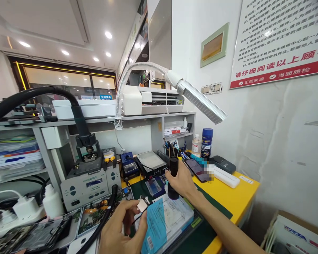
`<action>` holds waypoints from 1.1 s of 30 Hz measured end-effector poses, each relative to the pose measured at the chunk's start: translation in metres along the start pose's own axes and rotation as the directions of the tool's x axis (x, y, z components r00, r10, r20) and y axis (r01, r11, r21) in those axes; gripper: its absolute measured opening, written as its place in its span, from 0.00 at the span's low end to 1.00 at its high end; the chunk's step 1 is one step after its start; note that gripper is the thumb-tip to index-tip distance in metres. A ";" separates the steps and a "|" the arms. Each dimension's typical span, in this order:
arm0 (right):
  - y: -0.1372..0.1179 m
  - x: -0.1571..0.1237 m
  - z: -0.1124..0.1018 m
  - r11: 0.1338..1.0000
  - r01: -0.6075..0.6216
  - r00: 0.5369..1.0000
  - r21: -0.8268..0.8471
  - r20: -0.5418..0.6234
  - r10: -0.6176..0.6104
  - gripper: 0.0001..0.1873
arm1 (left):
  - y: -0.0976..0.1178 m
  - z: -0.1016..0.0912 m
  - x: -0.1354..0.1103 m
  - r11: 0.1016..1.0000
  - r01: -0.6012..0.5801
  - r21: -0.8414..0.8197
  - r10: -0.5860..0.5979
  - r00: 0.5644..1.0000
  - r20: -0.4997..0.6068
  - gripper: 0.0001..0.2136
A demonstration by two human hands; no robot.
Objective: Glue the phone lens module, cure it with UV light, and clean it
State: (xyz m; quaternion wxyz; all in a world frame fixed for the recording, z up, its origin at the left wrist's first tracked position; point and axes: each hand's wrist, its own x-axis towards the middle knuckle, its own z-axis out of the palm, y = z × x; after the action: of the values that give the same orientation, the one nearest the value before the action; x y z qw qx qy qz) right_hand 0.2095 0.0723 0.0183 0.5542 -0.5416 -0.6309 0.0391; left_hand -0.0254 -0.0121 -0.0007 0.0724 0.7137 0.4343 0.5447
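My left hand (123, 224) pinches a small pale, squarish electronic part (142, 205) between thumb and fingers. A thin dark strip or cable hangs from that part, and I cannot make out its exact kind. My right hand (184, 180) is wrapped round a black flashlight (173, 192), held upright with its lower end over a blue and white packet (159, 220). A faint purple tint shows at the flashlight's lower end. Whether it touches the packet I cannot tell. The packet lies on a green mat (212, 215), just right of my left hand.
A grey hot-air station (91, 188) with a black hose stands left, beside phone boards (91, 215) and a white bottle (52, 201). Behind are a flat heating plate (151, 162), a phone (197, 169) and a blue spray can (206, 143). A lamp (202, 100) hangs above.
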 end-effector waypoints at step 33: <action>-0.008 -0.029 -0.018 0.971 -0.194 0.954 0.143 0.257 0.152 0.14 | 0.008 0.009 -0.005 0.971 0.191 -0.141 -0.197 0.980 -0.025 0.10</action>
State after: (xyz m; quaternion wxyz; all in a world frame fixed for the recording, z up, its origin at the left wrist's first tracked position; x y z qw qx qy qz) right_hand 0.2119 0.0378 0.0109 0.5101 -0.5377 -0.6388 0.2066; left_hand -0.0133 -0.0172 -0.0033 0.1661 0.6506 0.4646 0.5773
